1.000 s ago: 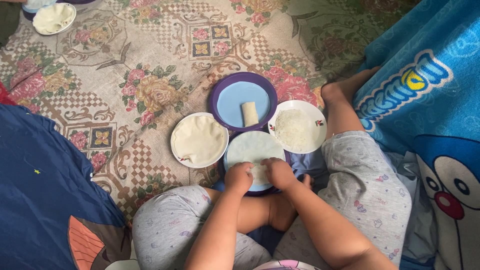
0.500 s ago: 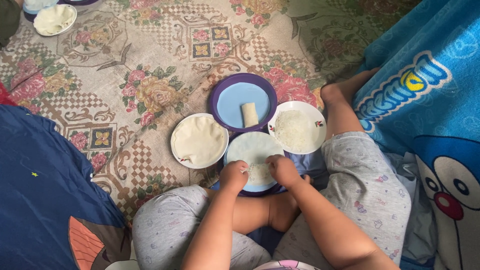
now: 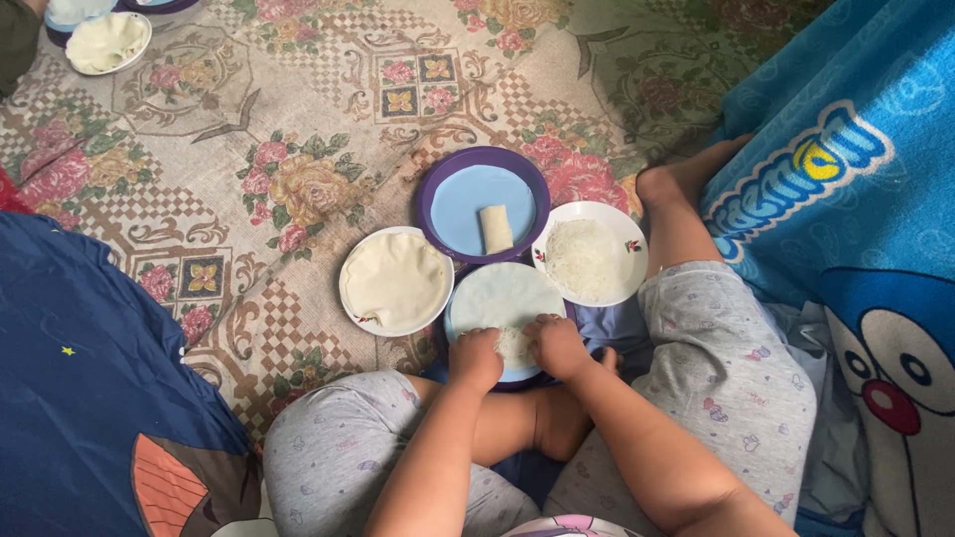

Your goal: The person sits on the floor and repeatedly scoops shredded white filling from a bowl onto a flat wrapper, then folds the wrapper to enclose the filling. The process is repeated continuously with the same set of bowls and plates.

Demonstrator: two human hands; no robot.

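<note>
I sit cross-legged on a floral mat. My left hand (image 3: 476, 358) and my right hand (image 3: 557, 345) both press on the near edge of a thin round wrapper (image 3: 502, 298) lying on a plate in front of me, with a little white filling (image 3: 514, 345) between the fingers. A white plate of shredded white filling (image 3: 589, 254) stands to the right. A purple-rimmed blue plate (image 3: 480, 199) behind holds one finished roll (image 3: 495, 229). A white plate with a stack of wrappers (image 3: 396, 280) is to the left.
A dark blue cloth (image 3: 90, 398) covers the left side and a blue cartoon blanket (image 3: 856, 229) the right. Another plate of wrappers (image 3: 107, 42) sits at the far top left, beside a purple dish (image 3: 159, 5). The floral mat (image 3: 279, 129) spreads behind.
Both hands stay on the wrapper's near edge; the fingers have drawn closer together over the filling. The plates have not moved.
</note>
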